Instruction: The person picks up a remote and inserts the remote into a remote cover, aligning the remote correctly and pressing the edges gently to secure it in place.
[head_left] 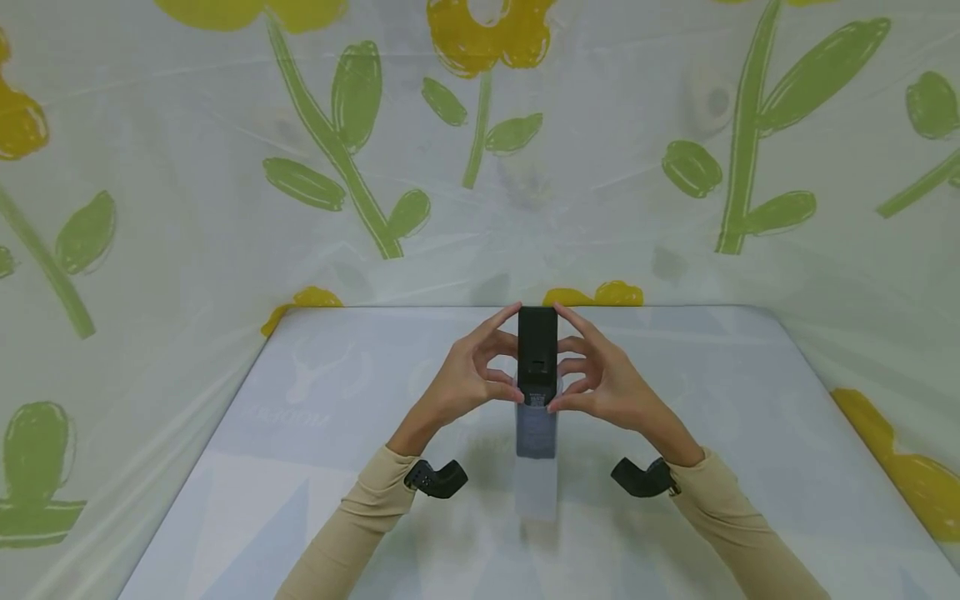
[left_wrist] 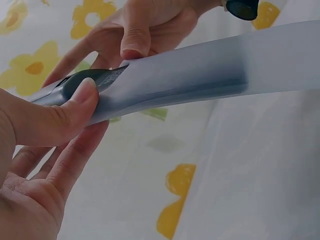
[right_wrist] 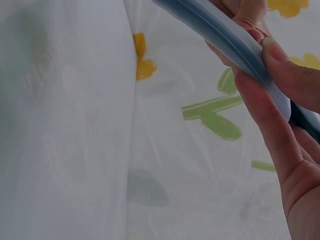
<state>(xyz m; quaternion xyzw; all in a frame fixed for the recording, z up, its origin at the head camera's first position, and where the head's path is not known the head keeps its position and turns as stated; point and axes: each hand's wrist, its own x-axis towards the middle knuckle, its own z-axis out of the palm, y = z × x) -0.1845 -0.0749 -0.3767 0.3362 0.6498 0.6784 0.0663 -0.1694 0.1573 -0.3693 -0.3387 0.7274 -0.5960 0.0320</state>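
Note:
A long black device (head_left: pixel 537 337) stands half inside a translucent plastic sleeve (head_left: pixel 536 492), held upright between both hands in the head view. On its left side my left hand (head_left: pixel 468 375) grips it, thumb at the sleeve's mouth and forefinger up by the device's top end. My right hand (head_left: pixel 609 377) mirrors this on the right side. The left wrist view shows the left thumb (left_wrist: pixel 82 97) across the sleeve's edge and the device. Through the cloudy sleeve (left_wrist: pixel 285 55) the device's dark lower end shows; beyond it the sleeve is unfilled. Print at the sleeve's mouth is too small to read.
Below the hands spreads a pale table (head_left: pixel 300 500) with a faint printed pattern. Behind and beside it hangs a white cloth (head_left: pixel 585 167) with yellow flowers and green leaves. A black wrist camera (head_left: pixel 438 479) sits on the left wrist, another (head_left: pixel 641 477) on the right.

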